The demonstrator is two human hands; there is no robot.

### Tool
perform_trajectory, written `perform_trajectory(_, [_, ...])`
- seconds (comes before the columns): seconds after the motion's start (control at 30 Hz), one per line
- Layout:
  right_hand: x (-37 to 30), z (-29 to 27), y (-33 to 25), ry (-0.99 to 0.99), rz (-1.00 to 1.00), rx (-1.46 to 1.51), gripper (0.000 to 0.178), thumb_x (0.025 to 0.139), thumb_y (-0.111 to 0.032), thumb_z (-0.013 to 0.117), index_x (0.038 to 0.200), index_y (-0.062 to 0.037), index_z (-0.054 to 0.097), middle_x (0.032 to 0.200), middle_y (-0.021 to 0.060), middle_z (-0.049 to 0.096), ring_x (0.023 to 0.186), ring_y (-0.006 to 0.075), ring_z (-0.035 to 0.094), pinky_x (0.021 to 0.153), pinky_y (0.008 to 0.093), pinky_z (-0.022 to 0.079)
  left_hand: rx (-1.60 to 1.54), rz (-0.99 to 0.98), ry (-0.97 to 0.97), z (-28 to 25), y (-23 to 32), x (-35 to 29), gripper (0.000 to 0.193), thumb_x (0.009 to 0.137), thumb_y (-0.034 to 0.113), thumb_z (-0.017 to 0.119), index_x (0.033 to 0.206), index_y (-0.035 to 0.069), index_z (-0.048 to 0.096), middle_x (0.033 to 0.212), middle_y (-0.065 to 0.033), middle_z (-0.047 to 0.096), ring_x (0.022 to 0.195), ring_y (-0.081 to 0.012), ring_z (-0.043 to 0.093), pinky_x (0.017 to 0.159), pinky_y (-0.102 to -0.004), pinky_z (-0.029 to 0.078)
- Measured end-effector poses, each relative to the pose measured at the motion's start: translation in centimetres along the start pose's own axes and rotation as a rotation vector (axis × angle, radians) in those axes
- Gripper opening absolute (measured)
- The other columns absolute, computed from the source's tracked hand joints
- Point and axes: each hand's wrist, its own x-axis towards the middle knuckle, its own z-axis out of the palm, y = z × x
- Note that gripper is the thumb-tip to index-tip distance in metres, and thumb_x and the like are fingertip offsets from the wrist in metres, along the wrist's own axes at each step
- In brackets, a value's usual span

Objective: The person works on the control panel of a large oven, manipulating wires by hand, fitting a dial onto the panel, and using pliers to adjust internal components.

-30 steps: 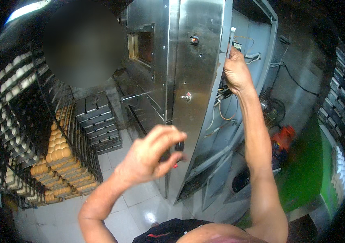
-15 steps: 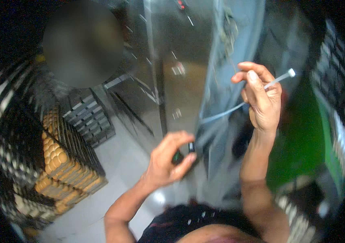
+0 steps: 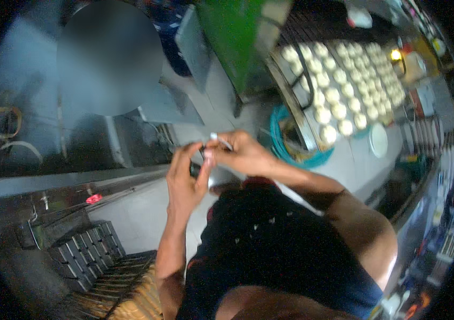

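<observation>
Head view: left hand (image 3: pixel 181 178) curls thumb and fingers around a small dark object (image 3: pixel 195 169), close against the right hand (image 3: pixel 244 153), whose thumb and forefinger seem to pinch a white tie (image 3: pixel 214 137) between the two hands. Blur hides how firm either grip is. A loose pinch could let the tie slip; spreading the left fingers could drop the dark object onto the pale floor (image 3: pixel 136 210).
</observation>
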Motion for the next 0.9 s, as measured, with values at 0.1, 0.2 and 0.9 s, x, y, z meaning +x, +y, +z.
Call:
perform_trajectory(0.1, [-1.8,-2.0,3.8,0.250,0.085,0.043,0.026,0.100,-0.020,0.068,0.108,0.0043,0.067,0.094,0.0072,0.071,0.087,0.0105,0.065,0.079,0.0275,0.052,-0.062,-0.009,-0.180,4.5,-1.6,2.5,0.033,0.089,0.011,0.074,0.119,-0.001,0.065,0.111,-0.0197,0.069,0.102,-0.0339,0.068,0.089,-0.0389,0.053])
perform_trajectory(0.2, [-7.3,-5.6,4.1,0.271,0.305,0.013,0.028,0.098,-0.022,0.070,0.112,0.0015,0.063,0.096,0.0081,0.070,0.091,0.0132,0.066,0.083,0.0307,0.052,-0.094,-0.002,-0.271,10.7,-3.1,4.0,0.036,0.090,0.016,0.075,0.121,0.001,0.064,0.115,-0.0199,0.069,0.106,-0.0354,0.069,0.091,-0.0398,0.053])
perform_trajectory(0.9, [-24.2,-6.0,11.4,0.331,0.461,0.221,0.037,0.093,-0.019,0.077,0.121,0.0022,0.065,0.109,0.0078,0.069,0.101,0.0149,0.064,0.092,0.0316,0.052,0.156,0.253,-0.276,38.5,-12.1,22.6,0.034,0.087,0.028,0.076,0.112,0.005,0.072,0.107,-0.0223,0.071,0.099,-0.0401,0.070,0.085,-0.0482,0.056])
